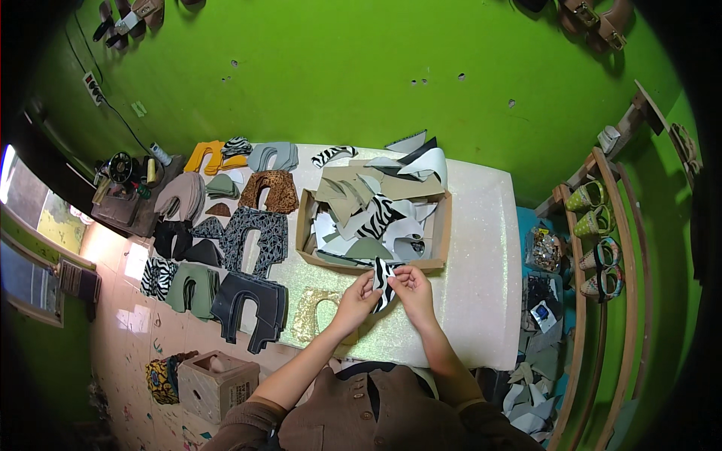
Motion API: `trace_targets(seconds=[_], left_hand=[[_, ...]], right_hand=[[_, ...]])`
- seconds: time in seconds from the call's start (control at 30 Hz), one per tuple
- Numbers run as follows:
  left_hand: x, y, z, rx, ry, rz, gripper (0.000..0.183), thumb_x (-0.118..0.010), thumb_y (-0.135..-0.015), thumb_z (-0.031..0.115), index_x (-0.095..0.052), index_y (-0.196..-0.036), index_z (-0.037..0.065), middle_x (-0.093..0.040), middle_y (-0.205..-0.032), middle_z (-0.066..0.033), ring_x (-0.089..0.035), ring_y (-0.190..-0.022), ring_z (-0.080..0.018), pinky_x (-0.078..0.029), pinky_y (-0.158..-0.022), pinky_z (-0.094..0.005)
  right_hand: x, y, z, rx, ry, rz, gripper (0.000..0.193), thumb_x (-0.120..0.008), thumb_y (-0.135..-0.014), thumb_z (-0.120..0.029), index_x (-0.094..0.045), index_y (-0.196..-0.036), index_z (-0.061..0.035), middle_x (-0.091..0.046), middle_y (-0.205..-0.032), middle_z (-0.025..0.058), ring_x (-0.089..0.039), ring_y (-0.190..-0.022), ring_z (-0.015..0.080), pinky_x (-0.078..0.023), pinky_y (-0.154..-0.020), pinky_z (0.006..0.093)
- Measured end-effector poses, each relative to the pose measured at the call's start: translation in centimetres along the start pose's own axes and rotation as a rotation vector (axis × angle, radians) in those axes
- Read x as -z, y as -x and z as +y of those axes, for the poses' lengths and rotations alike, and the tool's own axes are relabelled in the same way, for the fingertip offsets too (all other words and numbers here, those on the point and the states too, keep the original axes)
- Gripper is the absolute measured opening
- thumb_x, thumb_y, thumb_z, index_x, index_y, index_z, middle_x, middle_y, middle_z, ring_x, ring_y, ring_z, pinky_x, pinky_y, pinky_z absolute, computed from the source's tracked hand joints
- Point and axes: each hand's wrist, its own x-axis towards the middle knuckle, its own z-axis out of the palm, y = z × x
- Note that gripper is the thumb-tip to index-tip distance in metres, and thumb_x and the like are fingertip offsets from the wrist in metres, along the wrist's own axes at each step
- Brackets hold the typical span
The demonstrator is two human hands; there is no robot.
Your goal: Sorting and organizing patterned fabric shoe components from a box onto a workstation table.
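In front of my body, over the near side of the table, I hold a zebra-print shoe-upper piece (383,284) up between both hands. My left hand (356,304) pinches its left edge, and the fingers of my right hand (413,292) are closed on its right edge. Just beyond my hands stands an open cardboard box (302,225) heaped with offcuts, among them a larger zebra-print scrap (380,217). A gold glittery curved piece (307,313) lies on the table to the left of my left hand.
Stacks of U-shaped pieces, including leopard-print (268,192), dark grey (248,304) and green ones (192,289), cover the table's left side. A sewing machine (120,169) stands at the far left. Sandals (594,222) hang on a wooden rack (626,293) at the right.
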Motion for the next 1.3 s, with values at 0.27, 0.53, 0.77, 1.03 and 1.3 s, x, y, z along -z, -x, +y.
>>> trace_targets(seconds=[0.27, 0.53, 0.77, 1.03, 1.3], left_hand=[[0.6, 0.2, -1.0, -0.06, -0.316, 0.003, 0.035, -0.048, -0.086, -0.002, -0.042, -0.121, -0.002, -0.057, -0.102, -0.0041, -0.053, -0.085, -0.0044, -0.042, -0.071, -0.0177], [0.7, 0.4, 0.0, 0.127, -0.432, -0.182, 0.024, -0.052, -0.086, 0.004, -0.051, -0.109, -0.003, -0.059, -0.09, -0.0014, -0.054, -0.078, -0.0053, -0.043, -0.068, -0.0185], [0.8, 0.4, 0.7, 0.037, -0.446, -0.231, 0.019, -0.052, -0.087, 0.006, -0.052, -0.104, -0.002, -0.059, -0.084, -0.0013, -0.053, -0.074, -0.0051, -0.042, -0.065, -0.0194], [0.4, 0.3, 1.4, 0.047, -0.391, -0.232, 0.023, -0.058, -0.084, 0.009, -0.051, -0.104, -0.001, -0.057, -0.084, -0.0014, -0.054, -0.075, -0.0066, -0.044, -0.065, -0.021], [-0.5, -0.4, 1.4, -0.008, -0.402, -0.251, 0.032, -0.059, -0.083, 0.011, -0.045, -0.11, 0.001, -0.058, -0.087, -0.0044, -0.053, -0.073, -0.0079, -0.043, -0.066, -0.0213]], right_hand=[[-0.5, 0.3, -0.4, 0.299, 0.438, 0.104, 0.019, -0.061, -0.083, -0.016, -0.056, -0.093, -0.0007, -0.055, -0.074, 0.0008, -0.052, -0.07, 0.0063, -0.042, -0.062, 0.019], [0.5, -0.1, -0.3, -0.033, -0.132, 0.044, 0.013, -0.056, -0.087, -0.014, -0.056, -0.087, -0.0012, -0.054, -0.076, -0.0019, -0.048, -0.069, 0.0034, -0.038, -0.063, 0.0171], [0.9, -1.1, -1.1, -0.057, -0.176, 0.08, 0.012, -0.055, -0.087, -0.012, -0.056, -0.088, -0.0001, -0.056, -0.076, -0.0008, -0.048, -0.068, 0.0037, -0.038, -0.062, 0.0167], [-0.1, -1.4, -1.0, -0.02, -0.106, 0.098, 0.014, -0.054, -0.088, -0.015, -0.055, -0.086, -0.001, -0.054, -0.074, -0.002, -0.047, -0.066, 0.0026, -0.037, -0.059, 0.0165], [-1.3, -1.4, -1.7, 0.001, -0.094, 0.093, 0.012, -0.056, -0.087, -0.014, -0.054, -0.085, -0.003, -0.053, -0.071, -0.0034, -0.045, -0.062, 0.0008, -0.036, -0.055, 0.0154]])
